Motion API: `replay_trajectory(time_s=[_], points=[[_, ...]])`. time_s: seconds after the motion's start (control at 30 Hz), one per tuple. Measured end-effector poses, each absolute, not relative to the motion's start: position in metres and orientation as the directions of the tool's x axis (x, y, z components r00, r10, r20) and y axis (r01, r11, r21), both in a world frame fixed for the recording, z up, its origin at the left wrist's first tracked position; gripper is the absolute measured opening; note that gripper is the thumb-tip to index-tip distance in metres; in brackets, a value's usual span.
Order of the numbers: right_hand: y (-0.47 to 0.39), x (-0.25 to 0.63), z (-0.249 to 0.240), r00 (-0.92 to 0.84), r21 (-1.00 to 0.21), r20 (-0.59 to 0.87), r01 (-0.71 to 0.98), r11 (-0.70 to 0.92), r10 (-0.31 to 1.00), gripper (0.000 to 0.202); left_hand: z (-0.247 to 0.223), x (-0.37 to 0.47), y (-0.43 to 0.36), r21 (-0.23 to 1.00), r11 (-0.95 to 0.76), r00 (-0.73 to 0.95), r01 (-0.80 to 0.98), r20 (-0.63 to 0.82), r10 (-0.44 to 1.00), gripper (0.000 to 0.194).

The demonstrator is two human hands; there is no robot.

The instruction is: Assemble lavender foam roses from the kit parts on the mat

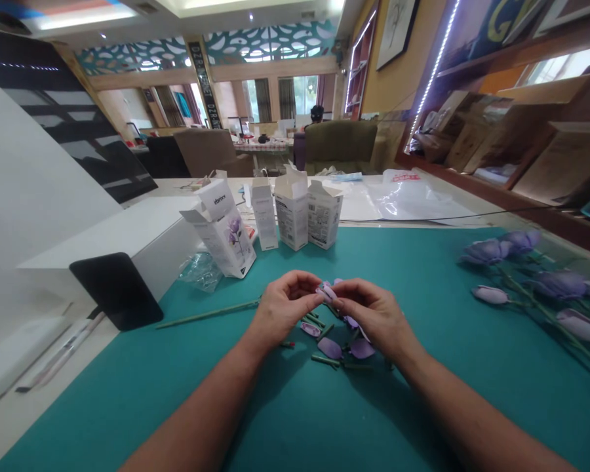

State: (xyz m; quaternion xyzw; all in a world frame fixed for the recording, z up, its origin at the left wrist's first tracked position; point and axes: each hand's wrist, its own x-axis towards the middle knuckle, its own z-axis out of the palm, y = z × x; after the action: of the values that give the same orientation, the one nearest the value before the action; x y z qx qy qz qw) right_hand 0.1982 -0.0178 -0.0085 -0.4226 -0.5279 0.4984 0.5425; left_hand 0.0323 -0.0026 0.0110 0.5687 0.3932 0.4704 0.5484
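Note:
Both hands meet over the middle of the teal mat (295,406). My left hand (286,307) pinches a small purple petal piece (327,292) between thumb and fingers. From the other side, my right hand (371,314) has its fingers closed on the same piece. Beneath them lie loose purple petals (330,348), a pale pink-purple piece (310,329) and several short green stem pieces (326,360). A long green stem (209,314) lies left of my left hand, its far end close to the fingers.
Opened white boxes (292,213) stand along the mat's back edge, one (223,229) beside crumpled clear plastic (201,271). A black tablet (117,290) leans at the left. Assembled purple flowers (560,285) lie at the right. A person (317,114) is far back.

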Motion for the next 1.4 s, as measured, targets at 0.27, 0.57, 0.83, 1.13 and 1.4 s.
replay_trajectory(time_s=[0.27,0.57,0.83,1.13,1.4], points=[[-0.02,0.198,-0.006,-0.089,-0.992,0.12,-0.061,0.115,0.989,0.022,0.014,0.032,-0.004,0.996,-0.066,0.263,-0.065,0.081,0.961,0.024],[-0.018,0.199,-0.007,-0.142,-0.998,0.043,-0.057,0.035,0.989,0.03,0.015,0.028,-0.004,0.999,-0.043,0.299,-0.015,0.046,0.953,0.025],[-0.019,0.199,-0.006,-0.181,-0.996,-0.041,-0.073,-0.055,0.983,0.032,0.018,0.026,-0.004,0.998,-0.056,0.332,0.002,0.052,0.942,0.022],[-0.02,0.198,-0.013,-0.16,-0.994,0.099,-0.053,0.092,0.982,0.031,0.017,0.032,-0.009,0.978,-0.189,0.272,0.094,0.157,0.949,0.017],[-0.029,0.198,-0.011,-0.088,-0.949,0.266,0.15,0.277,0.96,0.017,0.019,0.036,-0.022,0.873,-0.445,0.231,0.198,0.4,0.887,0.006]])
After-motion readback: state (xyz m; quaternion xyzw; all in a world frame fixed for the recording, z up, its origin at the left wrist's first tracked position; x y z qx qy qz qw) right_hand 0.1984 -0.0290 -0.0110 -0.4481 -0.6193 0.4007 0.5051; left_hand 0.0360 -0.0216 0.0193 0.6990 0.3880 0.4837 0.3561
